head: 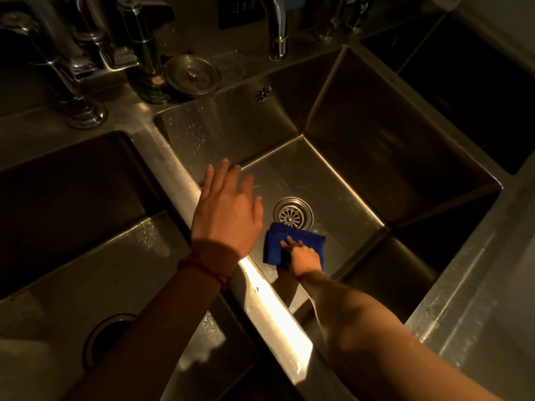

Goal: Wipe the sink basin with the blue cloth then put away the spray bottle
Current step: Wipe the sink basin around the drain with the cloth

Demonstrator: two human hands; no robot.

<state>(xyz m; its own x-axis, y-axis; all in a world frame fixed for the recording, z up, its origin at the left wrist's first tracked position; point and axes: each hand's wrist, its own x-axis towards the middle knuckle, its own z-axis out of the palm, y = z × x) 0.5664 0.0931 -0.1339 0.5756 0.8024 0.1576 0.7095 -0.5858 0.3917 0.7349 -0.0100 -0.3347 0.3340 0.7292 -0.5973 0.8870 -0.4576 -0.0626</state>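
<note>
Blue cloth pressed flat on sink basin floor by right hand

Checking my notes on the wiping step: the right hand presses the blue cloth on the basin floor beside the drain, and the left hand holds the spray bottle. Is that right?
Not quite. The head view shows the left hand empty, fingers spread over the divider between the basins; no spray bottle is visible. The rest holds: the right hand presses the blue cloth beside the drain.

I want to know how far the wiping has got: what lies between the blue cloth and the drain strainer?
Nothing. In the head view the blue cloth, pressed down by the right hand, has its far edge right at the drain strainer rim.
</note>
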